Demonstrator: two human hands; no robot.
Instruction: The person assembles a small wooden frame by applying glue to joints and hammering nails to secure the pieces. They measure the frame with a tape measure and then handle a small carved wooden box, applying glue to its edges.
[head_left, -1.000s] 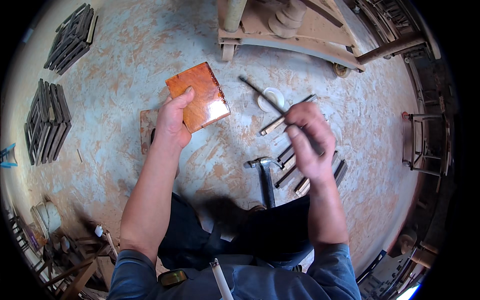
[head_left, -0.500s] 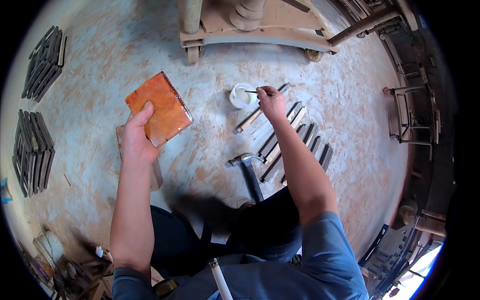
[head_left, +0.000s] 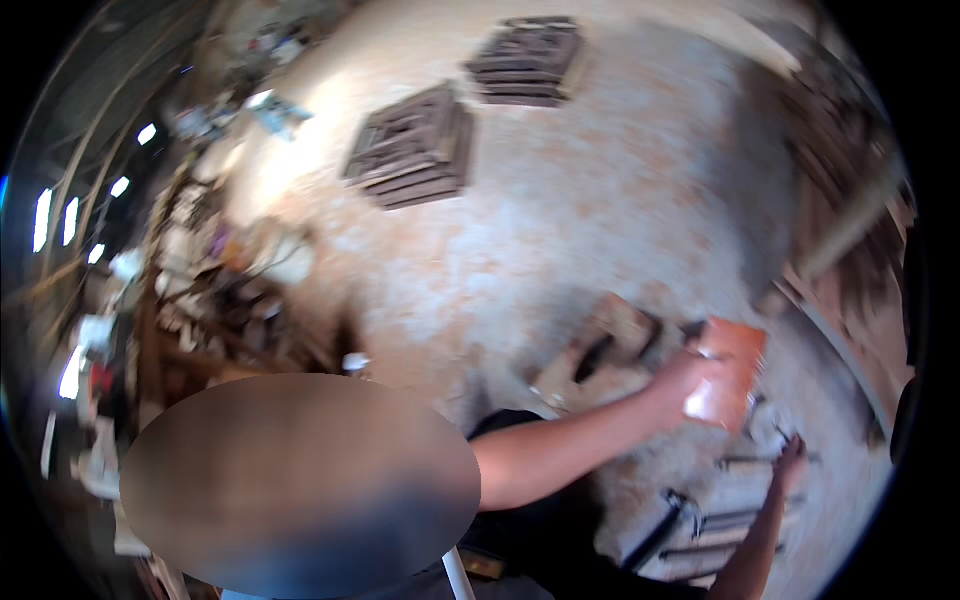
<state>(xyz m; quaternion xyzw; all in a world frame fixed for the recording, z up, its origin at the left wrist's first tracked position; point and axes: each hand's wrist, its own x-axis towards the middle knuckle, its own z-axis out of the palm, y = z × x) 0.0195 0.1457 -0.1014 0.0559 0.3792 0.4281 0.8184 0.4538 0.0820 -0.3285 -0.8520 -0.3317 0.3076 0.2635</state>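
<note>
My left hand (head_left: 688, 375) grips a glossy orange-brown square panel (head_left: 730, 370), thumb across its face. Past the panel, my right hand (head_left: 793, 458) is closed on a thin dark stick (head_left: 783, 436), whose tip reaches to a small white tub (head_left: 768, 422) on the floor. Blur hides whether the tip is inside the tub. Several dark wood strips (head_left: 725, 522) lie below the right hand. A hammer (head_left: 655, 530) rests on the floor by my legs. Beside my left forearm sits a wooden block (head_left: 620, 325), partly smeared by motion.
Two stacks of dark wooden frames (head_left: 410, 148) stand on the mottled floor farther off. Piled wood scraps (head_left: 230, 300) line the left side. A wooden platform with a curved edge (head_left: 845, 360) stands at the right. A blurred oval covers the lower left.
The view has swung left, so both hands now appear toward the lower right and the frame stacks nearer the middle. My hands keep hold of the panel and the stick.
</note>
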